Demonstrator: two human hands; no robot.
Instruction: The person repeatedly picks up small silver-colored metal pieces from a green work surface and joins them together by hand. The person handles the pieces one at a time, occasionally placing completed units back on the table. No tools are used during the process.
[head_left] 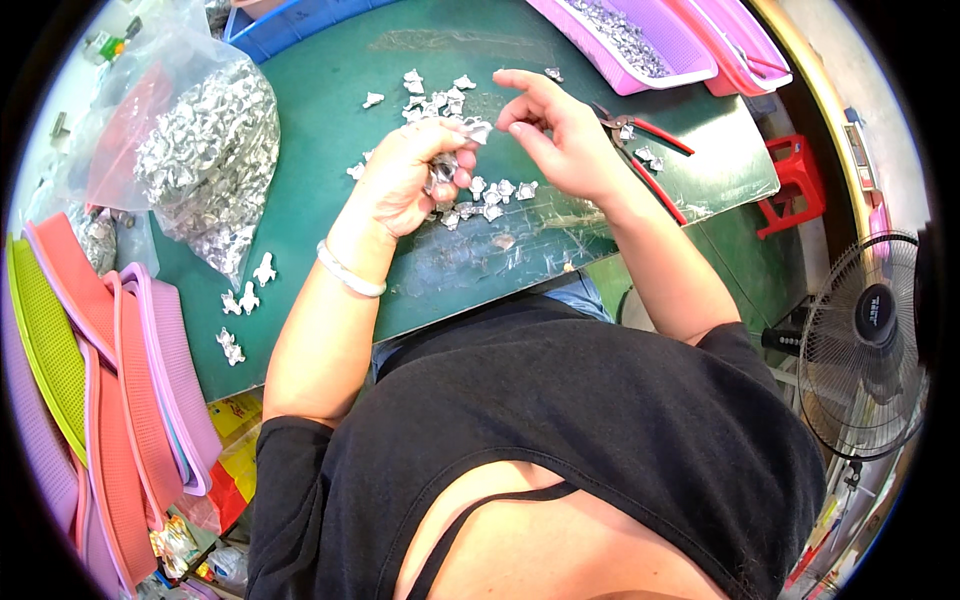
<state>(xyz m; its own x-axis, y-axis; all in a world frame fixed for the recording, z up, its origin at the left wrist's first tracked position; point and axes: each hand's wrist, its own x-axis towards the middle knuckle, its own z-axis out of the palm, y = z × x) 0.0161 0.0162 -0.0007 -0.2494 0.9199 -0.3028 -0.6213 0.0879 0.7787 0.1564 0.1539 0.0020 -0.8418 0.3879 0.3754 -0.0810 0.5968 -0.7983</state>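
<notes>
My left hand [405, 175], with a white bangle on its wrist, is closed around several small silver metal parts [442, 172]. One more silver part [477, 130] sticks up between its thumb and fingertips. To its right, my right hand [565, 140] hovers over the green table, thumb and forefinger apart, with nothing visible between them. A loose group of the same metal parts [436, 104] lies beyond my left hand, and another scatter [492, 198] lies nearer to me, below the two hands. Red-handled cutters [640, 165] rest beside my right wrist.
A clear bag [215, 150] full of silver parts stands at the left of the green table [330, 75]. Purple [690, 72] and pink baskets are at the back right, a blue crate [290, 28] at the back. Stacked baskets [125, 400], a red stool [795, 185] and a fan [872, 330] flank the table.
</notes>
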